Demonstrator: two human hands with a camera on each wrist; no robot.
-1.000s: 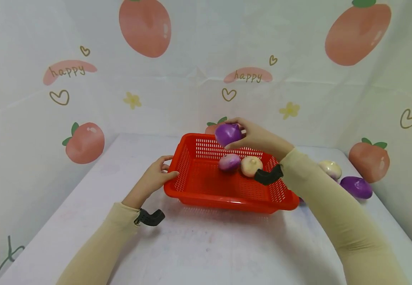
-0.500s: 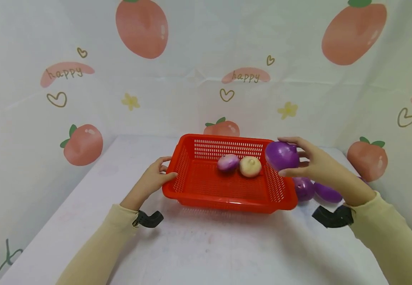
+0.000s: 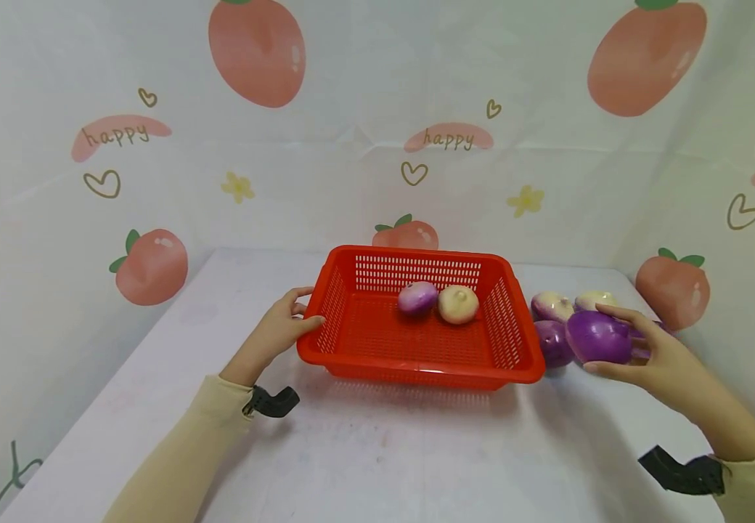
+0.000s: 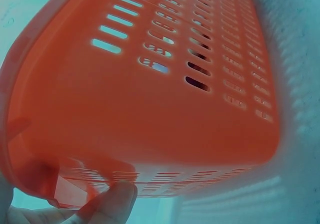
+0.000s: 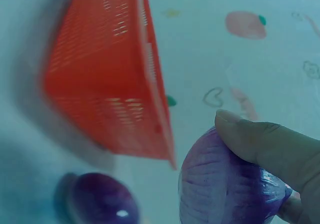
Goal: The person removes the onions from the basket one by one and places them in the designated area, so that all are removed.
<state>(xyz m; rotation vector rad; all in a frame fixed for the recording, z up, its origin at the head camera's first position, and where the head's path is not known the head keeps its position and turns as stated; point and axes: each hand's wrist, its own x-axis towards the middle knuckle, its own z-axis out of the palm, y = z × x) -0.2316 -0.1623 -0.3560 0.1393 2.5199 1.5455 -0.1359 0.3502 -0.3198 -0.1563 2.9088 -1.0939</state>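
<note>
My left hand grips the left rim of a red plastic basket, its thumb over the edge; the left wrist view shows the basket's slotted wall close up beside the fingers. Inside the basket lie a purple-and-white onion and a pale onion, side by side. To the right of the basket, my right hand holds a purple onion between thumb and fingers. In the right wrist view the thumb lies across this onion, whose lower part is cut off by the frame.
Right of the basket sit another purple onion, a white-and-purple onion and a pale onion. More purple shows behind the right fingers. A printed cloth backdrop rises behind the white table.
My right hand has carried the purple onion from above the basket to the right and down beside the other onions. My left hand has stayed on the basket rim.
</note>
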